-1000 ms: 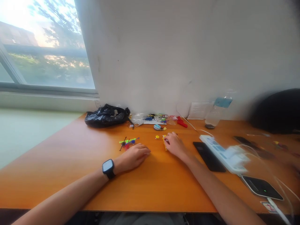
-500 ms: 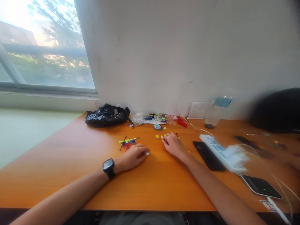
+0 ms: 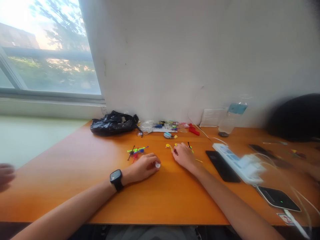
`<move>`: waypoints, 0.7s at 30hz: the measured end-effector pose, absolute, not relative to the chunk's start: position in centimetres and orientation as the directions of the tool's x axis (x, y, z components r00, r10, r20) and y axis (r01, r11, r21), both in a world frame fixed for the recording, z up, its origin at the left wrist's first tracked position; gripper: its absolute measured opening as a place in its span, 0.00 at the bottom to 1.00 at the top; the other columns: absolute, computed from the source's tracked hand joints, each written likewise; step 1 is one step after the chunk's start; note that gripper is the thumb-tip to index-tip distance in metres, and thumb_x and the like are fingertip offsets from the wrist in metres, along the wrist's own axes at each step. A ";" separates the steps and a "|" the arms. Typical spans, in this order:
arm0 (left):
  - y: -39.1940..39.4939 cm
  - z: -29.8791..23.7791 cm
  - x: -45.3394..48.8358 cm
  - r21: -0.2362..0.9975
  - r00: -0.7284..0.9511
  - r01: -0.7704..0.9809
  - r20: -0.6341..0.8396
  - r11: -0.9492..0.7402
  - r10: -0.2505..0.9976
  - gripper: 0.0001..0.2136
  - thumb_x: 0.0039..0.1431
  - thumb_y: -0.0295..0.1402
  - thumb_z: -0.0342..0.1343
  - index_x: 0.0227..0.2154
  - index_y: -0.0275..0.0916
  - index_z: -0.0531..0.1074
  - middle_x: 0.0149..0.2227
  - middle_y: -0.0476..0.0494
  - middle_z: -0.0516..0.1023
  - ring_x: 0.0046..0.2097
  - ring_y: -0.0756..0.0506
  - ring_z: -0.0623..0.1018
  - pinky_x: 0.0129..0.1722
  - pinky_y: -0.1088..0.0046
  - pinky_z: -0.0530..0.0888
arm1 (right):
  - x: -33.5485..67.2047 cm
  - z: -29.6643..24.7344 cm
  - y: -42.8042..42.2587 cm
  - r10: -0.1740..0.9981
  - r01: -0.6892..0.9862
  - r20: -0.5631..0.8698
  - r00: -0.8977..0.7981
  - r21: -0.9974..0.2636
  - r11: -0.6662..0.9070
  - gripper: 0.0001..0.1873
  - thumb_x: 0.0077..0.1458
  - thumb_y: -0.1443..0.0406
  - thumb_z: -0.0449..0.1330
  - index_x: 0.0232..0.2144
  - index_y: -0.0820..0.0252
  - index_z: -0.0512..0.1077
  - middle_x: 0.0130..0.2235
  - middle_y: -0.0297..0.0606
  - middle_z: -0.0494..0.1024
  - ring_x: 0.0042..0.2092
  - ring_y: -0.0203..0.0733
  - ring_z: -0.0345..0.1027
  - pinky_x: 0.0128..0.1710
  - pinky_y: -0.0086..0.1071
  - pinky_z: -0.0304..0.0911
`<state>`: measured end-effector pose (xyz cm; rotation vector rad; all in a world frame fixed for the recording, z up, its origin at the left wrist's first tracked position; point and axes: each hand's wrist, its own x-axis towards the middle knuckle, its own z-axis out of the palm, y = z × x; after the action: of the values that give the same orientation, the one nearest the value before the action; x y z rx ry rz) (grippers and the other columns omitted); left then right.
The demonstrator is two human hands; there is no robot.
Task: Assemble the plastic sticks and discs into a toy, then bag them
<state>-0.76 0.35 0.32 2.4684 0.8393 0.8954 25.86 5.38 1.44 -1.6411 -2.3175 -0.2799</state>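
My left hand (image 3: 145,166), with a black watch on its wrist, rests on the table and pinches a small white disc (image 3: 157,165) between thumb and fingers. Just beyond it lies a cluster of thin plastic sticks with small wheels (image 3: 136,151), in green, blue, red and black. My right hand (image 3: 185,155) is bent low over the table, its fingers closed, with a thin yellow stick (image 3: 171,147) showing at the fingertips. Near that hand are a yellow disc (image 3: 167,145), a green and black stick (image 3: 190,147) and a small yellow piece (image 3: 199,161).
Along the wall stand a black plastic bag (image 3: 113,123), bagged colored parts (image 3: 161,126), a red piece (image 3: 193,129) and a bottle (image 3: 232,120). To the right are a black phone (image 3: 221,166), a white power strip (image 3: 236,163) and cables. Another person's hand (image 3: 6,176) appears at the left edge.
Another person's hand has come in at the left edge. The white disc has tilted to show its face. My right hand has shifted slightly, uncovering more of the sticks beside it.
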 end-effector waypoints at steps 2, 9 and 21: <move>0.4 0.2 -0.7 0.525 0.615 0.406 0.448 -0.748 0.649 0.04 0.65 0.28 0.58 0.41 0.40 0.75 0.41 0.44 0.79 0.41 0.47 0.77 0.42 0.73 0.73 | 25.7 1.4 5.3 0.898 0.953 0.337 -0.282 -0.012 0.304 0.12 0.65 0.67 0.58 0.28 0.58 0.73 0.35 0.43 0.79 0.42 0.48 0.70 0.39 0.36 0.55; 0.5 0.0 -0.7 0.535 0.593 0.431 0.439 -0.727 0.675 0.04 0.64 0.29 0.60 0.41 0.41 0.75 0.37 0.47 0.79 0.37 0.48 0.76 0.39 0.75 0.71 | 25.5 1.2 5.6 0.927 0.972 0.327 -0.186 -0.077 0.222 0.07 0.62 0.67 0.60 0.30 0.59 0.75 0.35 0.42 0.80 0.41 0.46 0.72 0.37 0.35 0.54; 0.3 0.3 -0.7 0.573 0.613 0.383 0.430 -0.725 0.663 0.04 0.67 0.29 0.58 0.39 0.40 0.78 0.37 0.46 0.78 0.38 0.49 0.77 0.40 0.76 0.72 | 25.4 1.8 5.2 0.886 0.949 0.441 -0.146 -0.191 0.252 0.06 0.61 0.66 0.59 0.30 0.58 0.71 0.34 0.40 0.80 0.39 0.45 0.72 0.33 0.34 0.51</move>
<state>-0.72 0.31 0.28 2.4119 0.8311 0.8910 25.42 5.15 1.84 -1.6652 -2.0647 -0.1804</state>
